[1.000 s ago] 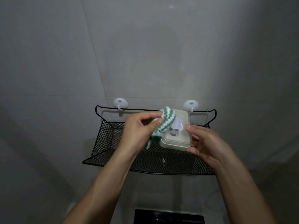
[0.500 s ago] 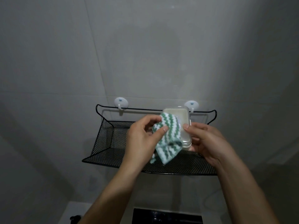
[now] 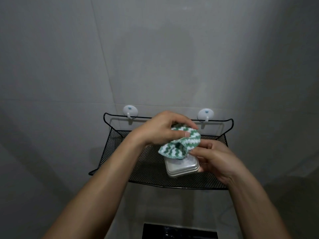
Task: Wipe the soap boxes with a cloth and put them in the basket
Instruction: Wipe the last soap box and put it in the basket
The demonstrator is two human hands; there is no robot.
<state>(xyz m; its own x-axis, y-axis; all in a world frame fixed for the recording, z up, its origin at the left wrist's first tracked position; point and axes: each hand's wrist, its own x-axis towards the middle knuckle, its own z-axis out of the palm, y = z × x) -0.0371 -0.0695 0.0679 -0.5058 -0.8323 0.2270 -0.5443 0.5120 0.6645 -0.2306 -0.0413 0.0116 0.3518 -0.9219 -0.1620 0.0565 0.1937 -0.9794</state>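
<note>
Grey tiled wall (image 3: 155, 57) filling most of the view, bare above and to both sides: plenty of free room for elbows and forearms.

Black mesh basket (image 3: 120, 152) hung on that wall from two white hooks (image 3: 130, 111), open at the top and with a low front rim. Probably an easy drop-in from above; back rail and raised corner wires the only edges to catch on.

Right hand (image 3: 217, 159) cupped under and round the right side of the soap box (image 3: 181, 168), fingers curled on its edge, holding it just above the basket floor and tilted toward the camera. Likely so held to turn the lid up for wiping, and to keep the set-down short.

Left hand (image 3: 160, 130) closed on the bunched green-and-white cloth (image 3: 179, 144), thumb and fingers pinching it, cloth pressed on the far part of the lid. Near end of the box uncovered; wiping seemingly unfinished.

Dark panel (image 3: 179, 232) below the basket, well apart from both hands.
</note>
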